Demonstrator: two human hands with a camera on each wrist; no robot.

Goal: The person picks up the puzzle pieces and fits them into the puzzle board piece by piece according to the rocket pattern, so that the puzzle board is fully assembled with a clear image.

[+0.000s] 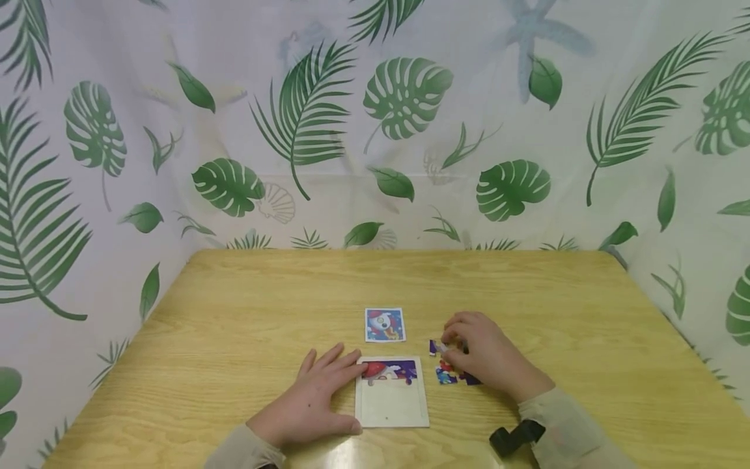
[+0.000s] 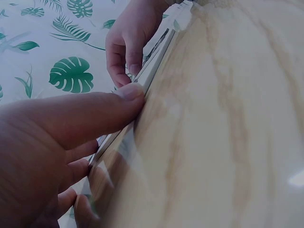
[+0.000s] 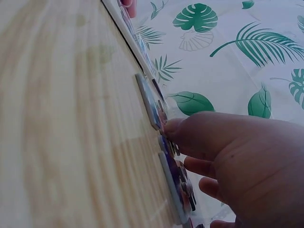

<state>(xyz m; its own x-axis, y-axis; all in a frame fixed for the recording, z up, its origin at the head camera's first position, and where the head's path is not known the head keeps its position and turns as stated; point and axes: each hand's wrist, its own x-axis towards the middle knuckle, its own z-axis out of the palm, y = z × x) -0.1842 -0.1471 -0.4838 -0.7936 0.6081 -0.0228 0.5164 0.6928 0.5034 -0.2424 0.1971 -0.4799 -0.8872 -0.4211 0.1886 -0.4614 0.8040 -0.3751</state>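
While the left hand (image 1: 319, 398) lies spread against the tray (image 1: 394, 405) (top row (image 1: 401, 370) filled), the card (image 1: 385, 325) sits just behind on the worktop (image 1: 246, 312), and loose pieces (image 1: 446, 376) lie to the right under the bent right hand (image 1: 485, 352), can't tell if it's pinching one.

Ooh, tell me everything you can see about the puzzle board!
The puzzle board is pale, flat and squarish, with a slightly raised rim. It lies flat on the table. Joined pieces in purple, red and white fill its far strip; the rest is bare, with one tiny dark dot. The person's left hand touches its left edge. Its material is unclear.
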